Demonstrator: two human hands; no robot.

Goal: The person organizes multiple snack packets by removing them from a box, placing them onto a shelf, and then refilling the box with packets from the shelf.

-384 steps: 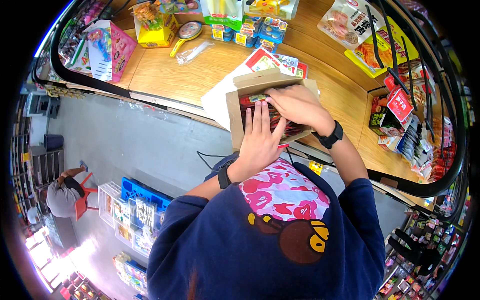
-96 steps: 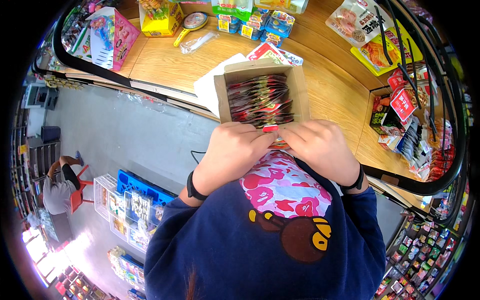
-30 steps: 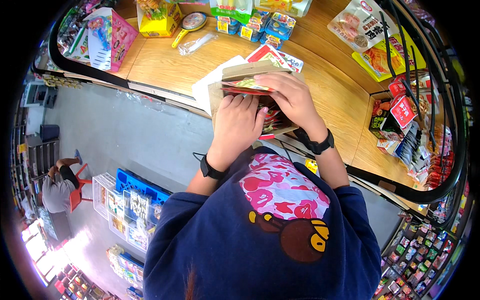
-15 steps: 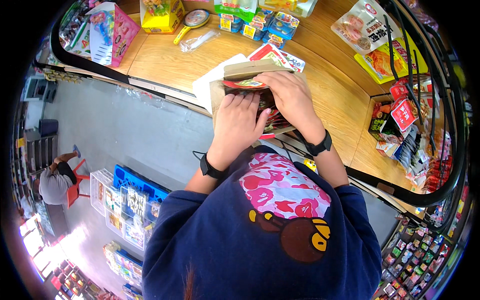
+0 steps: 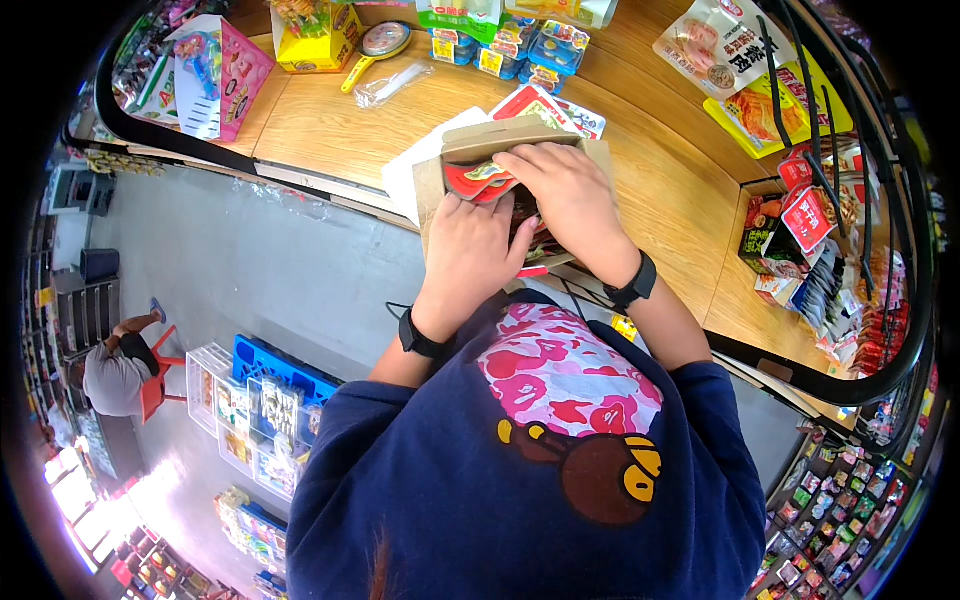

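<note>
A small open cardboard box (image 5: 428,190) stands tilted at the near edge of the wooden shelf, with red packets (image 5: 474,181) inside it. My left hand (image 5: 468,245) reaches into the box, thumb held apart; its fingertips are hidden behind the packets and box wall. Over the far right side of the box arches my right hand (image 5: 573,195). Its bent fingers are on the upper edge of a red packet with a green-and-yellow print, and its thumb is hidden. Darker red packets lie deeper in the box, mostly covered by both hands.
White and red flat packs (image 5: 530,103) lie behind the box on the wooden shelf (image 5: 660,190). Farther back are a yellow-handled round paddle (image 5: 383,42) and blue tubs (image 5: 556,48). A black rail (image 5: 790,378) borders the shelf. A person (image 5: 115,378) sits at far left.
The red packets at the box's far side have come up and tilted nearer, showing more of their faces. My right fingers have shifted slightly left with them. My left hand stays inside the box.
</note>
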